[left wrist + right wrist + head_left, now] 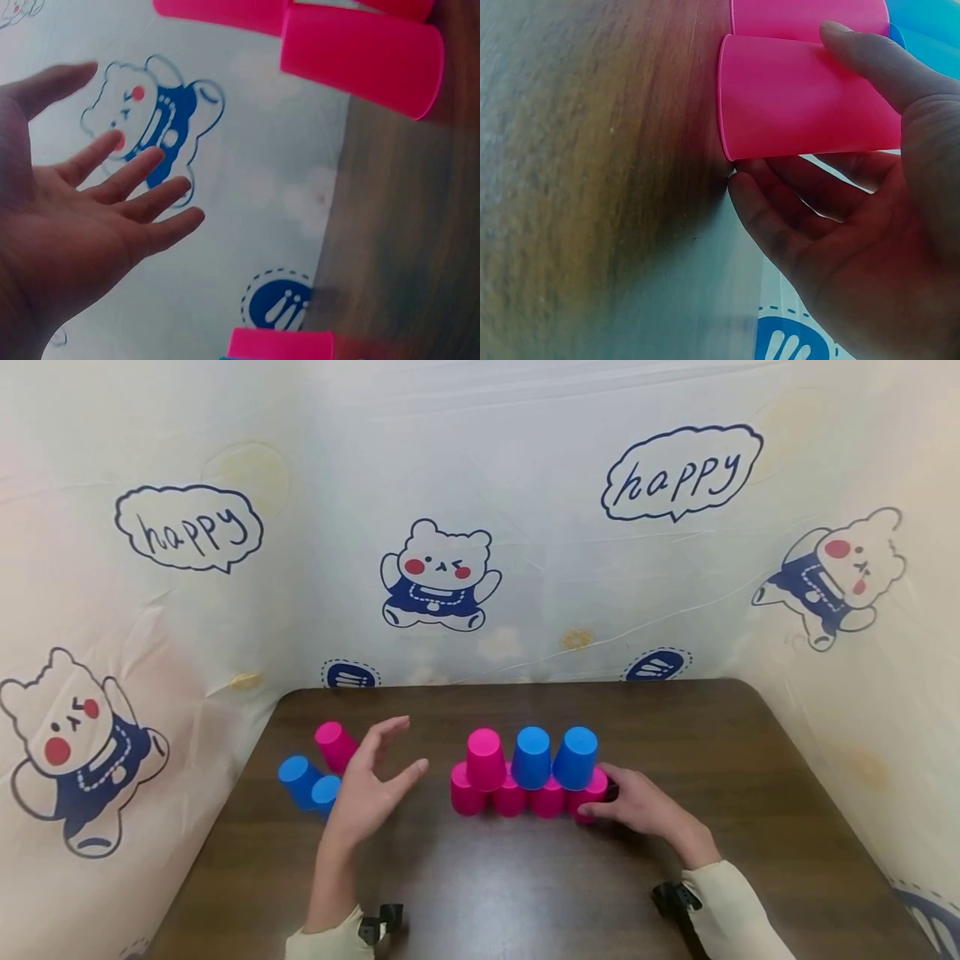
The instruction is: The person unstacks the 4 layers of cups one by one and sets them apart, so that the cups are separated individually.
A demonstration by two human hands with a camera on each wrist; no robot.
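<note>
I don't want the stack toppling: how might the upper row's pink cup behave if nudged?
The upper pink cup may slide or tip fairly easily, as it appears to straddle two lower pink cups. Its plain, smooth wall suggests light, slightly slippery plastic. If it fell, its round, tapered shape would probably make it roll in a curve.

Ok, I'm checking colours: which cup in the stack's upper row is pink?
The leftmost cup, farthest from the right hand; the other two upper cups are blue.
</note>
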